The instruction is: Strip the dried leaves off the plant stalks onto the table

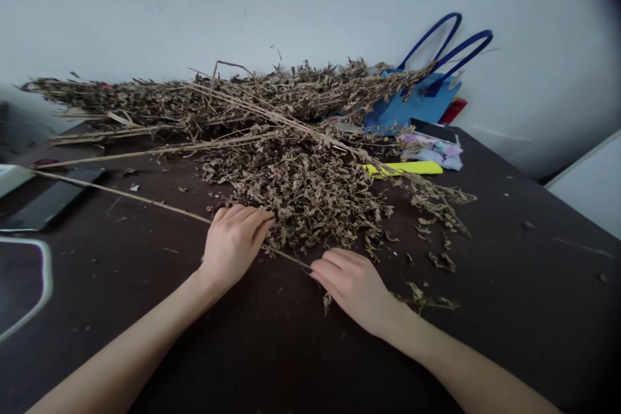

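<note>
A long, thin dried plant stem (160, 203) slants across the dark table, from the far left down to the right. My left hand (231, 242) is closed round it partway along, its fingertips pressed together at the edge of a heap of dried leaves (310, 197). The stem comes out again below the left thumb. Farther right, my right hand (356, 284) is closed, thumb and fingers pinching the same stem. Beyond that hand a leafy sprig (424, 299) shows on the table, and a small leaf hangs beneath its fingers.
Dried leafy stalks (242, 100) lie piled along the wall. At the back right stand a blue bag (407, 110) with handles, a yellow strip (412, 168) and a crumpled tissue pack (436, 149). A dark phone (53, 199) and a white cable (46, 272) are at left.
</note>
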### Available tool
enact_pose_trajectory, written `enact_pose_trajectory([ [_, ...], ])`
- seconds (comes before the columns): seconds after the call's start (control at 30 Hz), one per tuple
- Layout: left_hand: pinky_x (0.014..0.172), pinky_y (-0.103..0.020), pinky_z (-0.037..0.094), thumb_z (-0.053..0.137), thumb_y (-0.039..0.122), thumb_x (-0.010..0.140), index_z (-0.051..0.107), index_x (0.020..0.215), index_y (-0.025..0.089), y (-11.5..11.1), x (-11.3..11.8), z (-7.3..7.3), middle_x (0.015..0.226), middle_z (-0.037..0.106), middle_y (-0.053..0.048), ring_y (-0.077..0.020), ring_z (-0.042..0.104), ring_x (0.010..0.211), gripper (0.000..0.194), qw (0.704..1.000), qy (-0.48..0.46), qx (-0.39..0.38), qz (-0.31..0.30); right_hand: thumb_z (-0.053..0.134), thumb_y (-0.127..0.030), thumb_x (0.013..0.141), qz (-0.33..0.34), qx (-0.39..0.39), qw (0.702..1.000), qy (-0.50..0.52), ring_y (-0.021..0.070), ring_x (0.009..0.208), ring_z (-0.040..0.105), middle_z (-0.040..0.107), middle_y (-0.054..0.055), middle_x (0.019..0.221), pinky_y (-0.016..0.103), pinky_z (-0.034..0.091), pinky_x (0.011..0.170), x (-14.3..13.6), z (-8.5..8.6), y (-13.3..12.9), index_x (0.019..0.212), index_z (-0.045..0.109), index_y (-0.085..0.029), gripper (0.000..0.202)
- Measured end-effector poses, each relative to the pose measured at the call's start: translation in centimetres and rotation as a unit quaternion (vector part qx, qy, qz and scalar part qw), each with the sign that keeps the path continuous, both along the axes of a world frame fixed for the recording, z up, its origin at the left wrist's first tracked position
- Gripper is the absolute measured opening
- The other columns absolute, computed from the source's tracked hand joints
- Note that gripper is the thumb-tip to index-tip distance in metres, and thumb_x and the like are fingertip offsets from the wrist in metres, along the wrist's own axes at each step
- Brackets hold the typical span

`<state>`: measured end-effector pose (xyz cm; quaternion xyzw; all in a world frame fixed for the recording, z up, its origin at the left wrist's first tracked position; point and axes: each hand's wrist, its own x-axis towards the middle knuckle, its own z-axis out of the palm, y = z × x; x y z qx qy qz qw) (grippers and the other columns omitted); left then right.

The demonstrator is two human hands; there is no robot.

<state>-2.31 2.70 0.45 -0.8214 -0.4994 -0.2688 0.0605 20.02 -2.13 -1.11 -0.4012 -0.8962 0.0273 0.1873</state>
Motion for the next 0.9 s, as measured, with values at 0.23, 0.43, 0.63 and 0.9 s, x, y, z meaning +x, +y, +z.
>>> enact_pose_trajectory([
  [0.23,0.073,-0.032,0.040,0.055,0.018,0.084,0.062,0.094,0.016,-2.1,1.8,-0.1,0.086,0.067,-0.004,-0.0180,0.055,0.080,0.012,0.984,-0.043,0.011,-0.171,0.044,-0.020,0.090,-0.007,-0.004,1.000,0.003,0.0157,0.073,0.051,0.057,0.002,0.076,0.028,0.039,0.068,0.2,-0.2,0.0,0.086,0.059,-0.018,0.016],
  [0.43,0.071,-0.031,0.037,0.043,0.020,0.091,0.062,0.087,0.017,-3.2,3.0,-0.6,0.084,0.065,-0.005,-0.0179,0.052,0.080,0.019,0.969,0.034,-0.027,-0.245,0.042,-0.020,0.091,-0.003,0.006,1.000,-0.018,0.0162,0.071,0.050,0.056,0.003,0.073,0.029,0.040,0.067,0.0,-0.3,0.0,0.081,0.059,-0.017,0.019],
  [0.63,0.073,-0.033,0.036,0.035,0.021,0.094,0.060,0.091,0.016,-2.7,2.7,-0.7,0.085,0.064,-0.006,-0.0191,0.051,0.082,0.026,0.968,0.044,-0.018,-0.247,0.044,-0.024,0.091,0.000,-0.002,0.999,0.046,0.0156,0.076,0.053,0.059,0.005,0.080,0.028,0.042,0.070,0.5,1.2,0.0,0.090,0.060,-0.016,0.018],
  [0.9,0.075,-0.034,0.034,0.038,0.019,0.093,0.060,0.093,0.016,-2.3,2.2,-0.5,0.090,0.064,-0.006,-0.0193,0.051,0.086,0.023,0.972,0.052,-0.021,-0.227,0.043,-0.022,0.091,-0.069,-0.047,0.996,0.025,0.0156,0.079,0.055,0.061,0.004,0.083,0.029,0.043,0.071,3.9,4.3,1.0,0.090,0.061,-0.019,0.019],
])
